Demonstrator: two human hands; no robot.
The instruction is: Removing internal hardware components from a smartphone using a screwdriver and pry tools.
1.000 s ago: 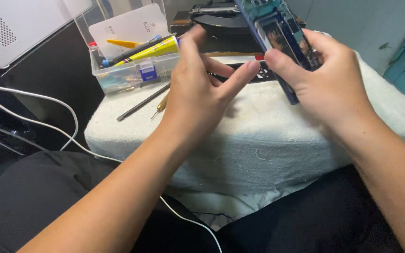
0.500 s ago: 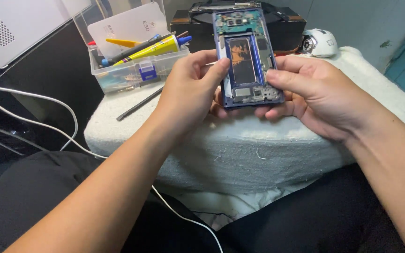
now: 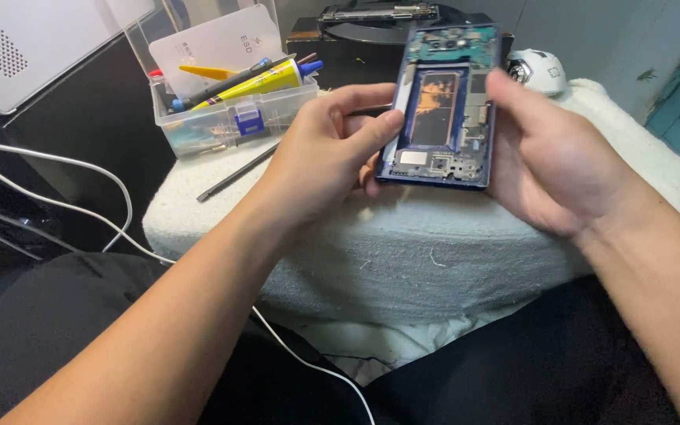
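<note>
A: Entry, head view. I see both hands raised over the white towel-covered stand. What do you log for the left hand?

B: I log it closed on the left long edge of the opened phone frame, thumb lying along that edge on top, fingers curled behind it. Blue frame, back cover off, circuit parts showing at the top and bottom, a dark panel with an orange patch in the middle.

A: Agreed. Right hand: I note it gripping the right edge of the same frame, thumb across the upper right side, remaining fingers hidden under the frame. So both hands hold it.

B: Position of the frame: held clear above the towel, tilted with its open side toward the camera, lower end nearest the person.

A: Surroundings. I record a clear plastic tool box at the back left of the stand, with a yellow tube and a few pens lying across its top. A thin dark rod lies on the towel just in front of the box.

B: Also a white mouse behind the right hand, and white cables running off to the left. Dark trousers fill the lower part of the view
</note>
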